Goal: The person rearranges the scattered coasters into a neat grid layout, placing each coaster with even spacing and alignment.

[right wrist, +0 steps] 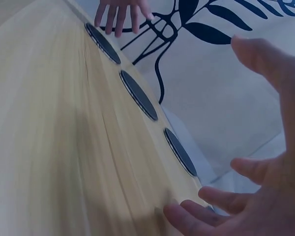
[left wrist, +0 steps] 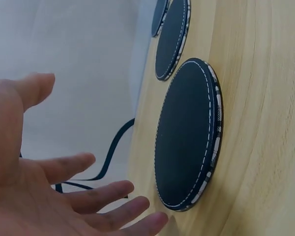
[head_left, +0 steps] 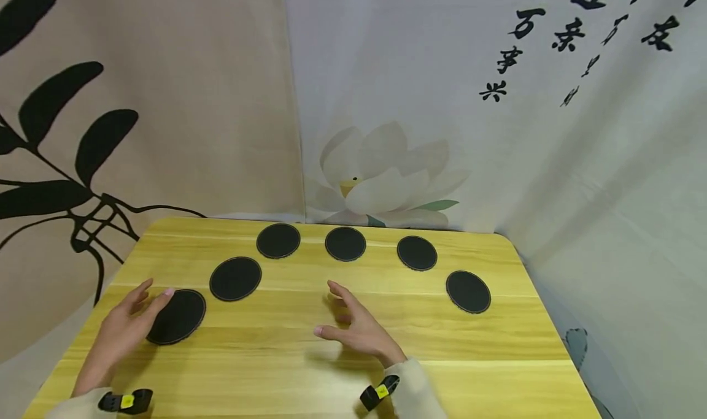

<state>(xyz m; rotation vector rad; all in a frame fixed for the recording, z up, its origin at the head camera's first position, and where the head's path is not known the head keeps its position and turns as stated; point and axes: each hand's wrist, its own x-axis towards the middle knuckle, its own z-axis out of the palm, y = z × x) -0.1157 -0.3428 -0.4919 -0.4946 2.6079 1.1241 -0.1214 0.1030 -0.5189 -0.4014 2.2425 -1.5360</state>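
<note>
Several round black coasters with pale stitched rims lie in an arc on the wooden table. My left hand (head_left: 126,327) is over the left edge of the nearest-left coaster (head_left: 179,319), its fingers parted and holding nothing. In the left wrist view that coaster (left wrist: 184,137) lies beyond the spread fingertips, and its patterned side edge shows. Above the middle of the table is my right hand (head_left: 361,328), thumb and fingers apart, with nothing in its grasp. The right wrist view shows its loosely bent fingers (right wrist: 221,201) and, far off, the left hand (right wrist: 120,14).
Other coasters lie farther back: one at left (head_left: 235,278), three along the rear edge, including the middle one (head_left: 345,243), and one at right (head_left: 468,291). Behind the wooden table (head_left: 265,364) hangs a printed curtain (head_left: 386,69) with a lotus, dark leaves and writing.
</note>
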